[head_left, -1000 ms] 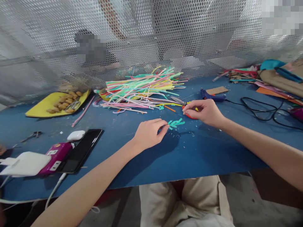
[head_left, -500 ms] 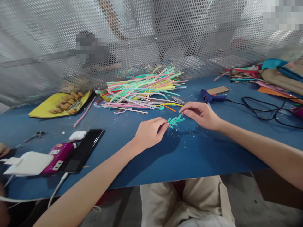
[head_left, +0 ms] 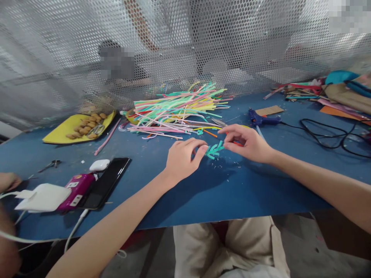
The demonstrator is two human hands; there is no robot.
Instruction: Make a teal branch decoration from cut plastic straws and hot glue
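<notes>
A small teal pipe-cleaner sprig [head_left: 213,150] with several short side branches is held low over the blue table. My left hand [head_left: 185,159] pinches its left end between thumb and forefinger. At the other end, the bent fingers of my right hand [head_left: 246,142] close on a branch tip, partly hiding it. Just behind the right hand lie scissors [head_left: 219,122]; their blades show, and a bit of red handle peeks out under the fingers. Small teal scraps dot the table below the sprig.
A heap of coloured pipe cleaners [head_left: 179,106] lies behind my hands. To the right are a blue glue gun [head_left: 263,118] with a black cable and cardboard [head_left: 269,110]. At left are a phone [head_left: 107,183], a purple power strip [head_left: 77,191], a yellow sheet [head_left: 59,129] and another person's hand [head_left: 8,181].
My right hand has come in to the sprig's right end, where it was slightly apart before. The left hand keeps its pinch. The whole view has shifted a little.
</notes>
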